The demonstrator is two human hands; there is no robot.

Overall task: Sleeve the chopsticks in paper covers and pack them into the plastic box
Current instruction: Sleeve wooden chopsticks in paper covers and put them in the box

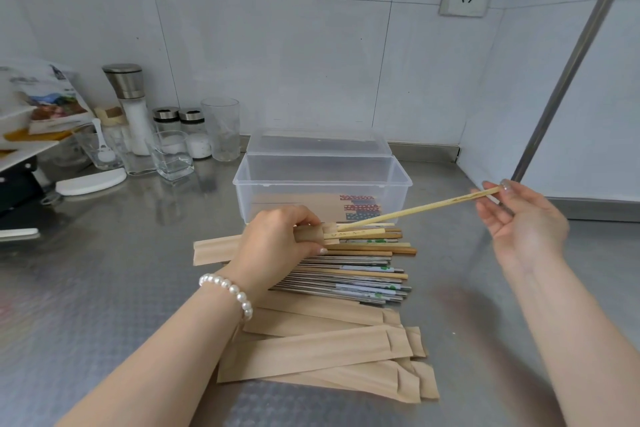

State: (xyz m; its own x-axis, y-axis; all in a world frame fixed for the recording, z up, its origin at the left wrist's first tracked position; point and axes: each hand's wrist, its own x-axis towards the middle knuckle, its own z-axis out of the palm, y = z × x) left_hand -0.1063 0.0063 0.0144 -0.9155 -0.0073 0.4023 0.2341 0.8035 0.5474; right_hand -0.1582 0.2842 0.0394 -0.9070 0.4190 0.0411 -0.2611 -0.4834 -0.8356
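Head view: your left hand (pixel 277 239), a pearl bracelet (pixel 228 291) at its wrist, grips a brown paper sleeve (pixel 211 250) whose open mouth already holds one pale wooden chopstick (pixel 360 235). Your right hand (pixel 523 222), well apart from the left, pinches the far end of a second pale wooden chopstick (pixel 422 208), its tip at the sleeve mouth. Beneath lie loose wooden and metal chopsticks (pixel 363 274), with empty brown paper sleeves (pixel 318 347) nearer you on the steel counter (pixel 104 288). The clear plastic box (pixel 322 184), lid open, stands just behind, holding sleeved pairs.
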